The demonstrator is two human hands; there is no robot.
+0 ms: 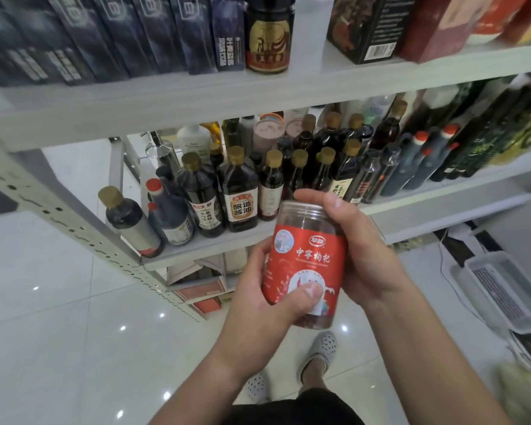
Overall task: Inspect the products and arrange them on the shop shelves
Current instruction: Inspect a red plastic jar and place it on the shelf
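I hold a clear plastic jar with a red label (307, 256) upright in front of the shelves, at about the height of the middle shelf's edge. My left hand (258, 299) grips its lower part, thumb pressed on the label's front. My right hand (362, 250) wraps the jar's right side, with fingers curled over its clear lid. Dark red contents show at the jar's top and bottom.
The middle shelf (215, 245) holds several dark sauce bottles (238, 191) with gold or red caps. The top shelf (196, 96) carries dark boxes and a black bottle (267, 35). Boxes sit on the lowest level. White crates (497, 289) stand on the tiled floor at right.
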